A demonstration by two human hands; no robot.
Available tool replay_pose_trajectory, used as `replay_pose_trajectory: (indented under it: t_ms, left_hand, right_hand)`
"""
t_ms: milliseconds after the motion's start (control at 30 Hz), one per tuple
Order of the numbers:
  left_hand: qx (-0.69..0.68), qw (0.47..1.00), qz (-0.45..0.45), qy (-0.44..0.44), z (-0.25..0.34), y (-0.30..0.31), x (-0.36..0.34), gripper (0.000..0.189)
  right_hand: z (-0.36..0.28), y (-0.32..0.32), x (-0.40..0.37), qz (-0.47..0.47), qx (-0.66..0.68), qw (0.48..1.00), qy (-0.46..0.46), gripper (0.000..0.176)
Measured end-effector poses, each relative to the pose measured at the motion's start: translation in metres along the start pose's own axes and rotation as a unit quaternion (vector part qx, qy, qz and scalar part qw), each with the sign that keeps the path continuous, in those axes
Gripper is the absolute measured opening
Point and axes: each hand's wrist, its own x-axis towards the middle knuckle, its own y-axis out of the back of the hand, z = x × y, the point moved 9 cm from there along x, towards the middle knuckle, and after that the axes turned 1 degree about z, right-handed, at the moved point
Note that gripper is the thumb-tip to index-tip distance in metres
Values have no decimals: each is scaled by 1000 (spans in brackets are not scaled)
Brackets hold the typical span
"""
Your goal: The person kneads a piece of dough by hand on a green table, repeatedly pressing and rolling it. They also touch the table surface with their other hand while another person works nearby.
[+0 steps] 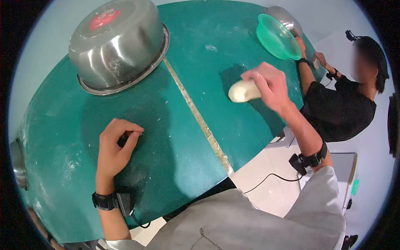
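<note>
My right hand [268,85] is closed on a pale, smooth lump of dough [239,92], whose rounded end sticks out to the left of my fingers. Hand and dough are over the right part of the green table [196,83], and the hand is slightly blurred. My left hand [116,143] is over the table's left part, fingers curled and the thumb tip close to the index finger. Nothing shows in it. Nearest to it, farther back, is a large steel bowl [118,50] turned upside down with a red label on its base.
A pale strip [200,116] runs across the table between my hands. At the back right lies a green plastic basin [277,37], with a steel bowl [285,18] behind it. Another person [341,108] in black sits at the right, hands at the table. Flour marks dot the surface.
</note>
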Motion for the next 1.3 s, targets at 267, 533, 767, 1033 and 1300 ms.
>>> replay_pose_trajectory:
  t_ms: [267,533,767,1033,1300]
  left_hand:
    - [-14,1000,4,2,-5,0,-1,12]
    - [-12,999,-19,23,-10,-1,-1,11]
    - [-25,999,-16,46,-9,-1,-3,10]
    - [-30,999,17,4,-9,0,-6,10]
    - [-6,1000,15,-4,-5,3,-6,12]
  right_hand:
    - [-86,-45,11,156,-111,947,258,34]
    - [-36,-68,112,115,-13,993,-10,53]
    - [-10,-66,101,157,8,987,-38,47]
    - [-47,-39,42,100,29,974,200,45]
    - [-92,-58,41,69,-210,922,319,44]
